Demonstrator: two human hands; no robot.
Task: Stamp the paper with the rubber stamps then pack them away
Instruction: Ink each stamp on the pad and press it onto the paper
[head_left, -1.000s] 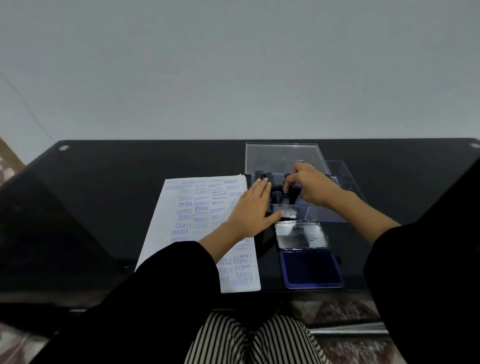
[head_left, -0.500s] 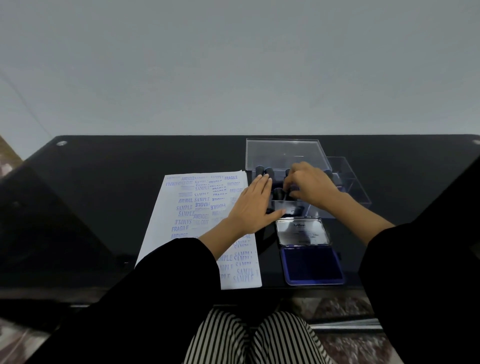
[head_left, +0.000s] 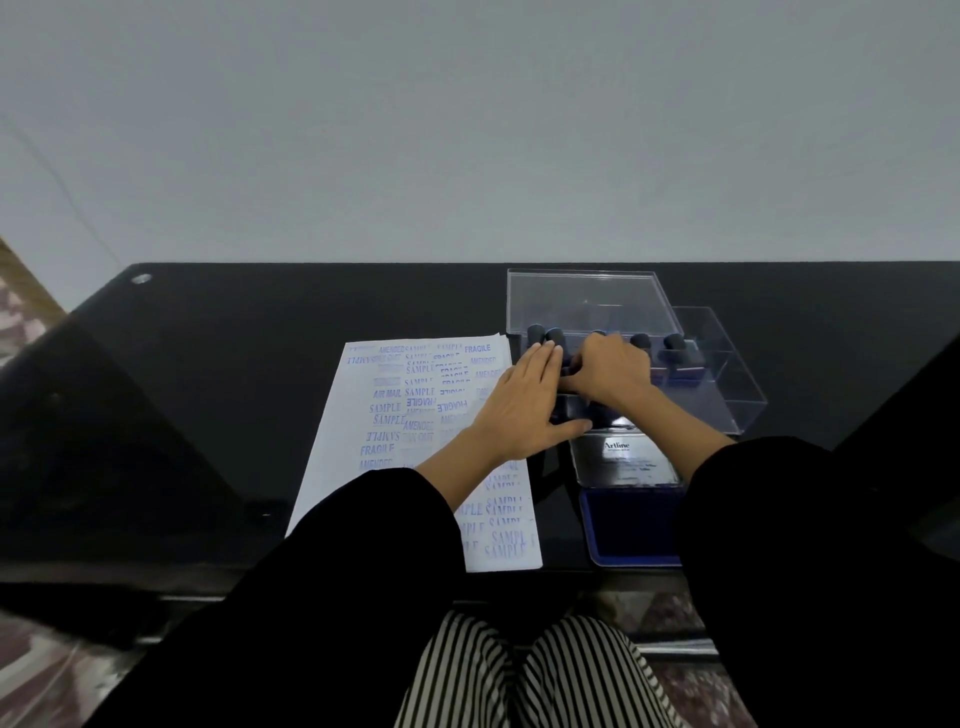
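A white paper (head_left: 395, 426) covered in blue stamp marks lies on the black table (head_left: 260, 374). Right of it stands a clear plastic box (head_left: 727, 395) with its lid (head_left: 587, 301) raised at the back. Several black-handled rubber stamps (head_left: 675, 345) stand inside it. My left hand (head_left: 519, 410) lies flat with straight fingers against the box's left side, its thumb along the front edge. My right hand (head_left: 610, 371) reaches into the box with fingers curled round a stamp, which is mostly hidden under the hand.
An open blue ink pad (head_left: 628, 525), its silver lid (head_left: 623, 462) folded back, sits just in front of the box. My black sleeves cover the table's near edge. Striped trousers show below. A plain wall rises behind the table.
My right hand has shifted left inside the box, closer to my left hand. The left hand has stayed against the box's left side.
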